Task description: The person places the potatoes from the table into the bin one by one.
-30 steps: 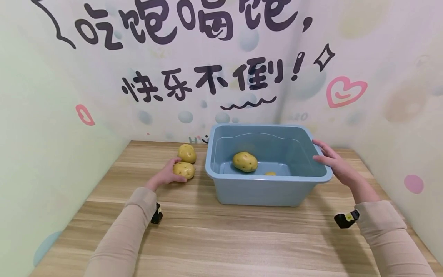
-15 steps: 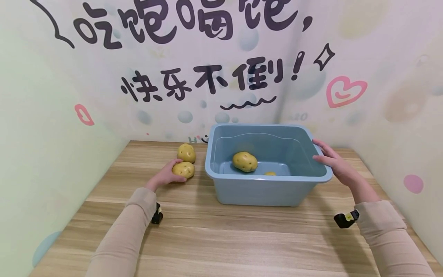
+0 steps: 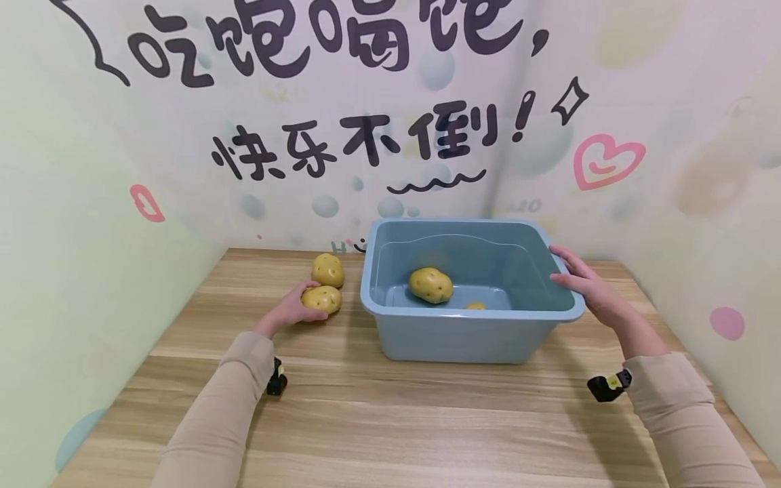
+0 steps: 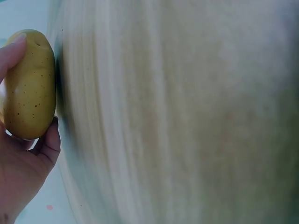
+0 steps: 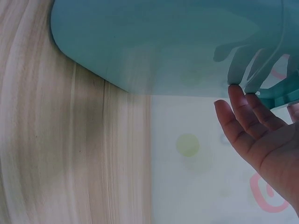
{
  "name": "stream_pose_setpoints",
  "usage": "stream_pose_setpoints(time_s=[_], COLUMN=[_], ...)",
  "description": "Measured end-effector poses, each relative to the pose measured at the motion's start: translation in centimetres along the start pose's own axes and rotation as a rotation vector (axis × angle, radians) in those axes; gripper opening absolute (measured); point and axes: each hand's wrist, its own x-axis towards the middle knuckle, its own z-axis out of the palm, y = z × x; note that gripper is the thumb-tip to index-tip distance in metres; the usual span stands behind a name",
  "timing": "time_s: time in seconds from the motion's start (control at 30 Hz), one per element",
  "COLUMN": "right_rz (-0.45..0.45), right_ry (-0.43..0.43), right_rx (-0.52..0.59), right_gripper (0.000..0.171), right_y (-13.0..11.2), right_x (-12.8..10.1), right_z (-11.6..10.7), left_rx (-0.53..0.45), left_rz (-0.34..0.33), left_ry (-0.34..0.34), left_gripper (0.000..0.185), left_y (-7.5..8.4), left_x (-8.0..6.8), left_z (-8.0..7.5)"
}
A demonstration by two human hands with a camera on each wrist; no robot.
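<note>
While the left hand point(image 3: 291, 310) curls around a yellow speckled potato point(image 3: 321, 299) on the pale wooden table point(image 3: 390, 420), left of middle, the right hand point(image 3: 582, 285) rests straight fingers on the right rim of the blue plastic tub point(image 3: 464, 335), holding nothing. Another potato point(image 3: 430, 285) sits inside the tub.

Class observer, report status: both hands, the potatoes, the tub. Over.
Left hand grips near potato on table. Right hand flat against blue tub rim. Second potato loose behind; one potato in tub. Path clear.
</note>
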Motion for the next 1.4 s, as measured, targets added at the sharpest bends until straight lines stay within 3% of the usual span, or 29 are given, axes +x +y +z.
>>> stream_pose_setpoints(time_s=[0.4, 0.67, 0.83, 1.4], right_rz=[-0.011, -0.016, -0.012, -0.015], right_ry=[0.003, 0.005, 0.006, 0.007], right_rx=[-0.002, 0.009, 0.015, 0.003], right_gripper=[0.062, 0.062, 0.062, 0.061], right_y=[0.0, 0.1, 0.1, -0.1], right_x=[0.1, 0.1, 0.1, -0.2], right_z=[0.0, 0.0, 0.0, 0.2], left_rx=[-0.034, -0.185, -0.226, -0.205], left_rz=[0.015, 0.008, -0.011, 0.05], left_ry=[0.059, 0.061, 0.055, 0.089], left_gripper=[0.076, 0.076, 0.077, 0.077], left_y=[0.8, 1.9, 2.7, 5.5], left_x=[-0.3, -0.3, -0.6, -1.0], left_z=[-1.2, -2.9, -3.8, -6.5])
